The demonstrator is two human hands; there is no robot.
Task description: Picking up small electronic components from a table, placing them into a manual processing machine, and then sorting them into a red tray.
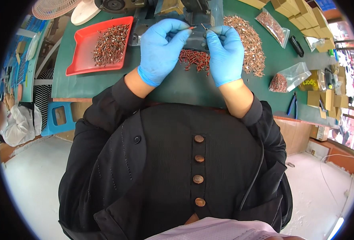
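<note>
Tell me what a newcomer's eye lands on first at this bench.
The bright blue gloves: the left hand and right hand meet at the top centre, each pinching a tiny part. Next, the red tray of small reddish pieces on the left of the green table, then the big heap of coppery parts spread to the right of the hands.

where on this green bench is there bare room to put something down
Bare green mat lies along the near edge, between the red tray and the left hand. Another free patch sits right of the right hand, before the clear bag. It is crowded under the hands with red pieces, and the big loose pile fills behind.
</note>
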